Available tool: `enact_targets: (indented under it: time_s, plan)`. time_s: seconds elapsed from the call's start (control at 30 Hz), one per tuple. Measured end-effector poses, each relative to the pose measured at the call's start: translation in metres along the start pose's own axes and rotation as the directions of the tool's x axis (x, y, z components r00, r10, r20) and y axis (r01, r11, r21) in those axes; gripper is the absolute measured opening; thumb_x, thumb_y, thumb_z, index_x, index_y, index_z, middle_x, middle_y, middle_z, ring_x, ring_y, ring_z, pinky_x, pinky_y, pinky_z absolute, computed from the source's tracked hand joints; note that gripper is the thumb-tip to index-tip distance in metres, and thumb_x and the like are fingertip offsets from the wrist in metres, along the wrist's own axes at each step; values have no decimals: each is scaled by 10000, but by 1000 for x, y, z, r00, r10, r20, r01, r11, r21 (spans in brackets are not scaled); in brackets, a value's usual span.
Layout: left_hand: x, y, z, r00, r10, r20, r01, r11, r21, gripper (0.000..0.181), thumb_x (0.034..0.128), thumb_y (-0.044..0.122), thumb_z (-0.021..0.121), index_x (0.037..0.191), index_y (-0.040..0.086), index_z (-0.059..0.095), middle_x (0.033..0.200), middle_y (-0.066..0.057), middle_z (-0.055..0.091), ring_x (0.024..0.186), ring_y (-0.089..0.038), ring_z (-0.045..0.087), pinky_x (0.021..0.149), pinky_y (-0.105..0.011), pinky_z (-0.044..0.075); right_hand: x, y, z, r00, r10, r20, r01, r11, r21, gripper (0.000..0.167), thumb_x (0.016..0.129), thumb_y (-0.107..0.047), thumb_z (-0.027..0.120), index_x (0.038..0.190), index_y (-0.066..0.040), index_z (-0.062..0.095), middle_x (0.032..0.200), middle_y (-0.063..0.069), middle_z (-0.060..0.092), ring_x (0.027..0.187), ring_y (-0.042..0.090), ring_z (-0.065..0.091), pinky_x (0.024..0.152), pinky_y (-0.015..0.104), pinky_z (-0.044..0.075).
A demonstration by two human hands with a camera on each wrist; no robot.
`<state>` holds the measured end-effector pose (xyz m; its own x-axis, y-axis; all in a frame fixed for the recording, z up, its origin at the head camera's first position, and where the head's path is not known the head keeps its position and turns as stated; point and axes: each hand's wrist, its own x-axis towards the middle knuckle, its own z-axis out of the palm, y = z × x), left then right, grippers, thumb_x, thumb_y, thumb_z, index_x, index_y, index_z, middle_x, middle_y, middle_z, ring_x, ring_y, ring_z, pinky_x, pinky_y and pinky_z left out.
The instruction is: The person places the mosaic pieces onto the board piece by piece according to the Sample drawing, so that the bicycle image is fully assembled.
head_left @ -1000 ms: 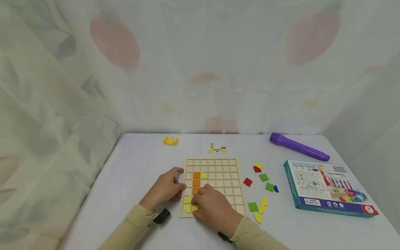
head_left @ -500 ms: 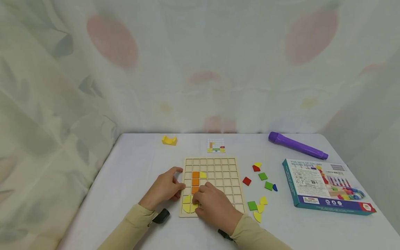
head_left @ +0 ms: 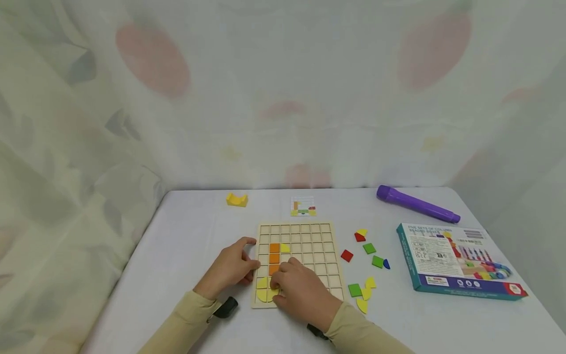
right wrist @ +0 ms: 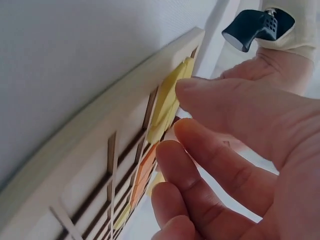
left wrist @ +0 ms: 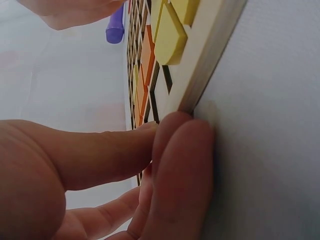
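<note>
Grid board (head_left: 316, 246) of pale wood lies flat about midway between the side edges of the white tabletop (head_left: 190, 226), well in from the far edge. Left hand (head_left: 227, 269) grips its left edge, thumb and bent fingers close together. Right hand (head_left: 302, 290) sits over the board's near left corner, fingers bent, thumb and index only narrowly apart. Its thumb tip is at a yellow quarter piece (right wrist: 167, 97) in that corner — whether the fingers pinch it, I cannot tell. Three orange squares (head_left: 274, 258) run in a column farther up the board, with a yellow rounded piece (head_left: 285, 248) beside the farthest. Loose green squares (head_left: 355, 290) lie right of the board; a boxed set (head_left: 460, 260) lies towards the tabletop's right edge, a purple stick (head_left: 417, 204) by the far right corner.
</note>
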<state>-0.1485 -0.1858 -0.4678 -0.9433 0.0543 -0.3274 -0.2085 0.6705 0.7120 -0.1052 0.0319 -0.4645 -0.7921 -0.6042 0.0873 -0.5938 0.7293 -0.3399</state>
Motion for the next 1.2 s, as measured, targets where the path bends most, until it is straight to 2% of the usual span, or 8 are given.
enact_targets:
  time_s: [0.17,0.27,0.5,0.67,0.87,1.0,1.2]
  plan:
    - [1,-1,0,1000,2,0,-2,1000,-4,654,968,166,814,1550,143,516,909,-76,678,658,-179,693,603,-315,601,-4,10,-3,1000,18,-3,-18,1000,16,165,902,-301,880,1040,-235,819,996,-118,704,905,74,509,763,212,522]
    - [1,0,0,1000,4,3,-4,1000,-10,657,966,163,815,1550,140,515,912,-78,681,656,-180,698,608,-317,599,-12,21,-9,999,32,-19,-32,999,24,153,912,-265,857,1053,-221,818,1023,-106,722,950,95,541,813,249,556]
    - [1,-1,0,1000,-6,0,6,1000,-15,658,966,152,816,1551,146,515,931,-86,678,662,-182,695,609,-316,602,-43,56,-25,992,117,-53,-115,993,38,182,891,-170,837,1070,-190,812,1042,-93,718,997,102,547,877,321,575]
    - [1,-1,1,1000,-4,-3,4,1000,-11,656,967,151,814,1551,143,516,934,-84,675,661,-179,693,609,-313,601,-71,83,-36,970,234,-67,-233,972,22,178,893,-135,830,1052,-211,807,1044,-131,701,993,63,540,889,326,580]
    - [0,0,0,1000,-6,-2,6,1000,-19,660,964,140,814,1552,139,514,934,-89,677,661,-184,691,608,-315,605,-95,104,-43,932,363,1,-363,932,-15,196,899,-164,868,1064,-254,808,1052,-142,695,1029,69,552,969,367,587]
    - [1,-1,-1,1000,-10,-6,10,1000,-19,662,963,138,815,1552,139,513,938,-92,675,664,-185,690,609,-315,608,-100,109,-47,918,396,29,-396,918,0,214,904,-164,862,1086,-264,808,1086,-118,701,1050,104,551,992,405,587]
    - [2,-1,0,1000,-5,1,5,1000,-20,661,966,137,812,1555,135,511,935,-94,678,666,-187,693,605,-319,608,-105,108,-46,916,400,40,-401,915,36,192,907,-225,876,1080,-278,811,1104,-117,706,1235,208,641,1105,500,564]
